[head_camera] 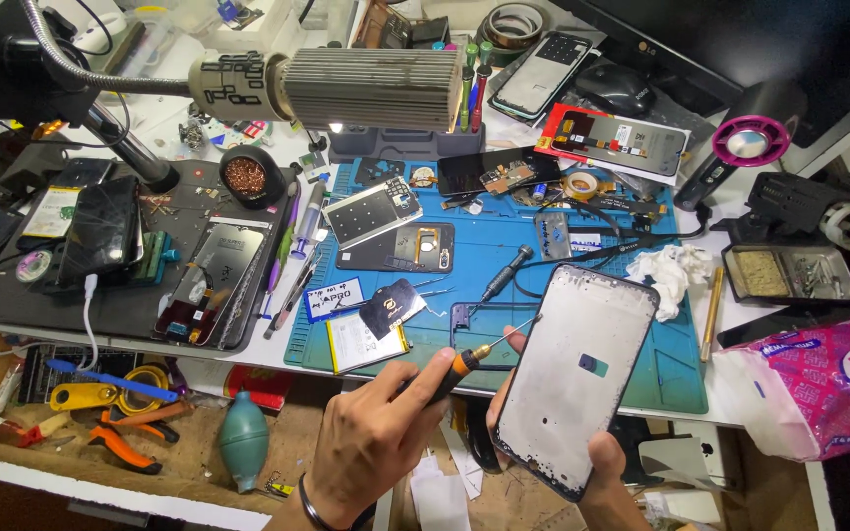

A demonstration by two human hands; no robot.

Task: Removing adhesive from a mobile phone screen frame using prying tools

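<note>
Black-rimmed phone frame [575, 379] in right hand's [597, 462] grip, left hand [371, 442] gripping screwdriver [469, 362] beside its edge.

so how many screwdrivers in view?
2: an orange-collared screwdriver in the left hand, tip near the phone frame; a black screwdriver lying on the blue mat. Clutter may hide more.

Workbench [740, 324]: blue mat [504, 265] at centre, black mat [120, 305] toward left edge. Pink tissue pack [819, 383] at right edge.

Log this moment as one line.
left hand: holds screwdriver, tip at phone frame edge | right hand: grips phone frame | below: blue mat
</note>
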